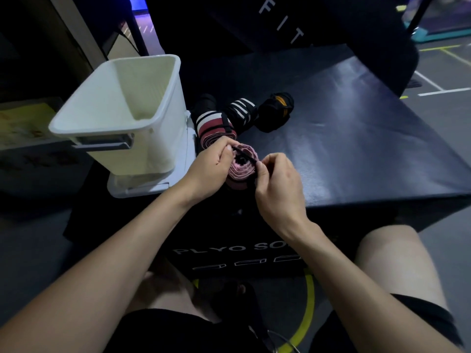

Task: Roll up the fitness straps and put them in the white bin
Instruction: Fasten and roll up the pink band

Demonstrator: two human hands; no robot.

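Note:
A pink and dark red strap roll [242, 169] is held above the near edge of the black plyo box [356, 138]. My left hand [211, 165] grips the roll from the left. My right hand [276, 179] pinches its thin black end strip [246, 155], which runs across the roll's face. Behind them lie a red-and-white striped rolled strap [214, 126], a black-and-white striped rolled strap [240, 108] and a black-and-orange rolled strap [276, 110]. The white bin [122, 115] stands at the left, and nothing shows inside it.
The bin sits on a white lid or tray [142, 186] at the box's left edge. The box's front face [237, 250] carries white lettering. My bare knees are below, over a floor with a yellow curved line [307, 314]. Dark gym gear stands behind.

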